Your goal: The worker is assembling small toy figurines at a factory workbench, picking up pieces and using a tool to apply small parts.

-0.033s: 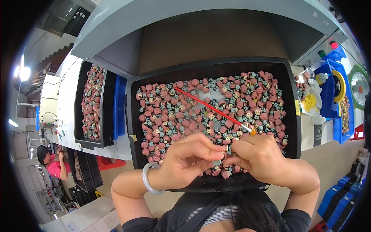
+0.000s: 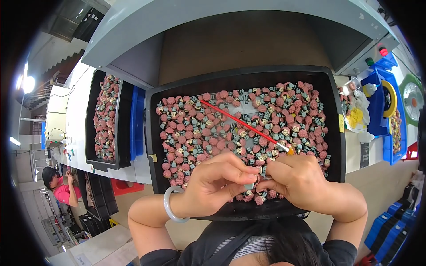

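Observation:
Both of my hands meet over the near edge of a black tray [image 2: 248,213] filled with small pink-and-grey figurines [image 2: 217,142]. My left hand [image 2: 217,179], with a pale bangle [image 2: 167,205] at its wrist, pinches a small figurine [image 2: 249,186], mostly covered by the thumb and fingers. Closed beside it, my right hand [image 2: 290,177] has its fingertips against the same spot; what they grip is hidden. A red-handled paintbrush [image 2: 239,121] slants across the figurines. Its yellowish bristles end beside my right knuckles, and I cannot tell whether that hand touches it.
A grey machine housing [image 2: 239,15] arches over the tray's far side. At left stands another black tray [image 2: 120,164] of figurines beside blue bins [image 2: 137,124]. Blue containers [image 2: 377,111] and a green fan [image 2: 412,99] are at right. Another person [image 2: 64,188] works far left.

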`<state>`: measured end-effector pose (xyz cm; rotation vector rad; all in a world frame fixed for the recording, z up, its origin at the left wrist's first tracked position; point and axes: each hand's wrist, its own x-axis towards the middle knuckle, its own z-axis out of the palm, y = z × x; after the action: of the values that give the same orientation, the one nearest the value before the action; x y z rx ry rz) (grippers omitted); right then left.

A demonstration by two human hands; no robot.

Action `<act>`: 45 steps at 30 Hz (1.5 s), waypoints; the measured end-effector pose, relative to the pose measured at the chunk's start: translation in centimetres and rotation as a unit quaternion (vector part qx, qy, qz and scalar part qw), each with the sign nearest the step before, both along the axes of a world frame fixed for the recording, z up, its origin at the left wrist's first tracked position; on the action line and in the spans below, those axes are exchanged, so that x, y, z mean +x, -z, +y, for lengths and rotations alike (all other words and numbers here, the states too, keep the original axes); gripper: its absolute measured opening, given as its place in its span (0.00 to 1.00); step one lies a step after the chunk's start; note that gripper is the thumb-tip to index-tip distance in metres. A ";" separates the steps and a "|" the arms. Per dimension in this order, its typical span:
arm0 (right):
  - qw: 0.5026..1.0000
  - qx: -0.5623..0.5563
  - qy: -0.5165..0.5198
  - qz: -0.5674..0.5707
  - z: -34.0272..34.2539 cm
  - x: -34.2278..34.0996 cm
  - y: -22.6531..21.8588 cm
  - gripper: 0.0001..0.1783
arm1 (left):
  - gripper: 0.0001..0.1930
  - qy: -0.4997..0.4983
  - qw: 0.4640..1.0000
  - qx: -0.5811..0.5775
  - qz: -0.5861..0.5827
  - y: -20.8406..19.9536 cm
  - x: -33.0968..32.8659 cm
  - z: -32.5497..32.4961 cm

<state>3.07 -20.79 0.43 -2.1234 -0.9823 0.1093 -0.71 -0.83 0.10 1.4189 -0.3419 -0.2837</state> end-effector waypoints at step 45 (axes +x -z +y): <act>0.994 -0.015 0.015 -0.110 -0.1 -0.3 0.0 0.19 | 0.12 0.007 1.000 -0.009 0.019 0.0 -0.1 0.1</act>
<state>2.81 -20.88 0.43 -2.2101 -1.0796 -0.1280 -0.83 -0.68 0.12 1.3922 -0.3226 -0.3193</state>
